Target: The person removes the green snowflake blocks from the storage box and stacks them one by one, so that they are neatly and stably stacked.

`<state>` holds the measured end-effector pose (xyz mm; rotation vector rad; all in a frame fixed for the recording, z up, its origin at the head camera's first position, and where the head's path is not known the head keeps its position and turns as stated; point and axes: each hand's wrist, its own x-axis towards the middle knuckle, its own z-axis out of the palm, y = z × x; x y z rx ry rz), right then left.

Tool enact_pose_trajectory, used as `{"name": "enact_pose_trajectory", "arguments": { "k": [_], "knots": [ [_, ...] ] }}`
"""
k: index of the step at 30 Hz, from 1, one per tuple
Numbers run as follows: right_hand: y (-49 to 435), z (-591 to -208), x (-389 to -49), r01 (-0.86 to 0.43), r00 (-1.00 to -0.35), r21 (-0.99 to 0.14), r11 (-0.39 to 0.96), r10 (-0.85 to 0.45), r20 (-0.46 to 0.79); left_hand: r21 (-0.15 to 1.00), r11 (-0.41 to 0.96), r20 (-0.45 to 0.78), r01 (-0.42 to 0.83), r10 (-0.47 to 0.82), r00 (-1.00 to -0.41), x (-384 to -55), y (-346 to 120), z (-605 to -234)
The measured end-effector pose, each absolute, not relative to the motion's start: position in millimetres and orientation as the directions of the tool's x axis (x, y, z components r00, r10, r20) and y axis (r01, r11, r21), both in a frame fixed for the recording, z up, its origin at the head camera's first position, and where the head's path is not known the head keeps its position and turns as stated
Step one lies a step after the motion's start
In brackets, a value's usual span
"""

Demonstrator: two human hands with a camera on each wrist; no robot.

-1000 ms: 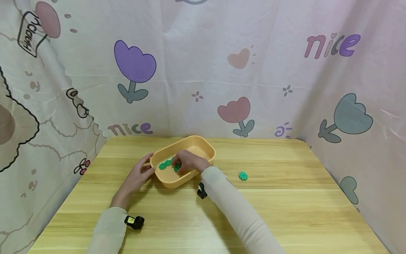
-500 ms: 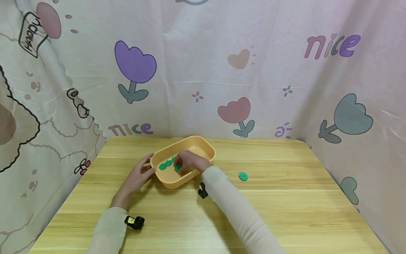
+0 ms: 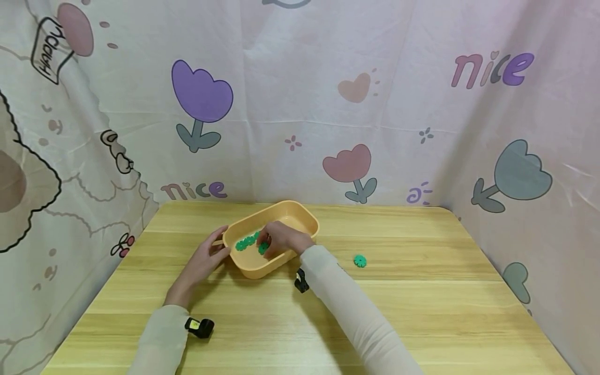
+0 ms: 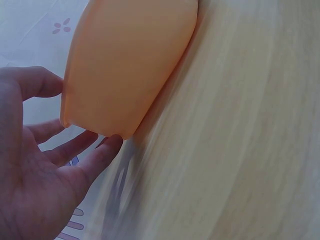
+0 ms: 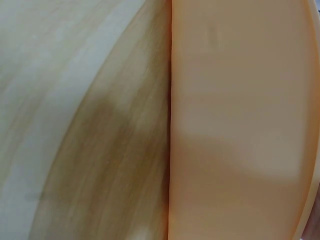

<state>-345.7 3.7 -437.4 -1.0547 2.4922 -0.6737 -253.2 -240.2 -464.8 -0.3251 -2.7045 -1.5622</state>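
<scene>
A yellow plastic tub (image 3: 255,272) with rounded corners sits on the wooden table. My left hand (image 3: 206,259) holds its left end by the handle; in the left wrist view the thumb meets the rim and the other fingers (image 4: 102,157) reach the end wall. Reaching over the near rim, my right hand (image 3: 280,237) pinches a green snowflake disc (image 3: 263,249) low inside the tub. A row of joined green discs (image 3: 246,242) lies just left of those fingertips. In the right wrist view the tub's side wall (image 5: 240,110) hides nearly all of the hand.
One loose green snowflake disc (image 3: 360,261) lies on the table (image 3: 422,312) to the right of the tub. A patterned curtain (image 3: 290,104) hangs behind the table and along both sides. Black wrist cameras (image 3: 200,327) sit on both sleeves.
My right fingertips have shifted very slightly right inside the tub with the green disc. The left hand and the tub stay in place; the head view has moved a little.
</scene>
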Motion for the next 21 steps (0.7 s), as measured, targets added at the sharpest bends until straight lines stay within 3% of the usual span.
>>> {"name": "enact_pose_trajectory", "arguments": {
  "k": [11, 21],
  "knots": [
    [2, -437, -346, -0.589, -0.664, -0.533, 0.608, -0.739, -0.11, 0.858, 0.478, 0.113, 0.186, 0.178, -0.978, -253, -240, -466],
    [18, -418, -342, -0.604, -0.68, -0.58, 0.547, -0.733, 0.017, 0.858, 0.481, 0.108, 0.181, 0.175, -0.979, -253, -239, -464]
  ]
}}
